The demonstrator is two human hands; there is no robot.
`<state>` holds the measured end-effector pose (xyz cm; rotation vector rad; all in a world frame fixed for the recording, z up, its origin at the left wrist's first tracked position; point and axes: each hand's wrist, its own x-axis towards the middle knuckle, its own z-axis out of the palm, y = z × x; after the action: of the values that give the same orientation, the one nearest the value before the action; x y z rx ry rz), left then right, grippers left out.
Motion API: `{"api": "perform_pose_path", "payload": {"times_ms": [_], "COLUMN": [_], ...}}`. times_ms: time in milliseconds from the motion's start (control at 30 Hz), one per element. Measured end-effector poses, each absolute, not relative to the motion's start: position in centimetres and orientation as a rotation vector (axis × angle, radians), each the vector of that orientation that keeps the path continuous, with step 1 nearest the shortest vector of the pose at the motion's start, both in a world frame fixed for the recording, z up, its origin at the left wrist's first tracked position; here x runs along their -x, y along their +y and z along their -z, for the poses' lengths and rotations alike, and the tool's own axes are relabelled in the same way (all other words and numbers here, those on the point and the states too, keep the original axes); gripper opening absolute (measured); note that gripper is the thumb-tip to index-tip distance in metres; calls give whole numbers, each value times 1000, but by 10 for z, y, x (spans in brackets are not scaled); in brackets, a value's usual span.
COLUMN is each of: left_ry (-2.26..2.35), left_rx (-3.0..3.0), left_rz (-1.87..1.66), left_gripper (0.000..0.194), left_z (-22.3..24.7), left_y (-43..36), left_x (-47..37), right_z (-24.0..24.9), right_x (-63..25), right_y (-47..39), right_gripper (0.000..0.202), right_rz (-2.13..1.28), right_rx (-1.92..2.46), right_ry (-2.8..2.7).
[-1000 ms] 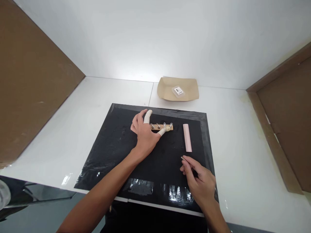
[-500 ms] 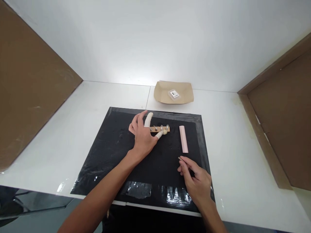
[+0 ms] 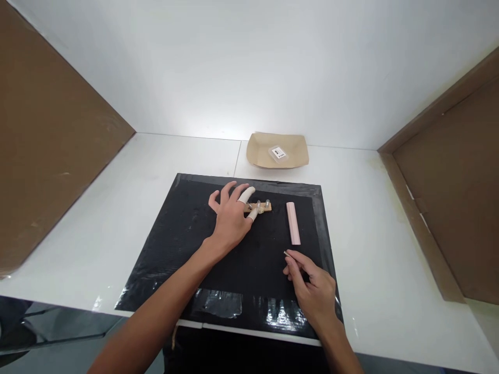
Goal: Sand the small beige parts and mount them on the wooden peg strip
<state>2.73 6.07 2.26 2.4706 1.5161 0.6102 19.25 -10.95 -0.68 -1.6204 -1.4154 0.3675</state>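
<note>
My left hand (image 3: 232,218) reaches over a small wooden strip (image 3: 268,208), its fingers spread. White covers sit on its index finger and thumb, whose tips are apart on either side of the strip. Small clear, shiny rounded pieces (image 3: 267,203) stand up from the wood near the thumb; the strip's left end is hidden under the hand. Lower right, my right hand (image 3: 316,291) pinches a thin, light metal-looking piece (image 3: 286,254) between thumb and index finger. Only its tip shows, so its kind is unclear. A pink ridged bar (image 3: 293,223) lies just beyond that hand.
A black mat (image 3: 187,228) covers the middle of the white table (image 3: 374,234). Behind it stands a brown cardboard tray (image 3: 298,156) with a small clear labelled box (image 3: 278,153) inside. Brown panels (image 3: 47,140) flank the workspace, and a white wall rises at the back.
My left index finger has swung right and down over the wooden strip, nearer the thumb. The other left fingers have fanned out. My right hand is nearly still, holding the thin piece.
</note>
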Motion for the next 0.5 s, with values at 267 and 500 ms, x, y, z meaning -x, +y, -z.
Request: {"api": "perform_pose_path", "payload": {"times_ms": [267, 500], "left_ry": [1295, 1281], "left_rx": [-2518, -2582], "left_rz": [-353, -294], "left_gripper": [35, 37], "left_z": [-31, -36], "left_y": [75, 82], "left_x": [-29, -31], "right_z": [5, 5], "right_x": [-193, -192], "right_y": [-109, -109], "right_gripper": [15, 16], "right_rz": [-396, -430], "right_rx": [1605, 1623], "right_ry": [-1406, -1385]}}
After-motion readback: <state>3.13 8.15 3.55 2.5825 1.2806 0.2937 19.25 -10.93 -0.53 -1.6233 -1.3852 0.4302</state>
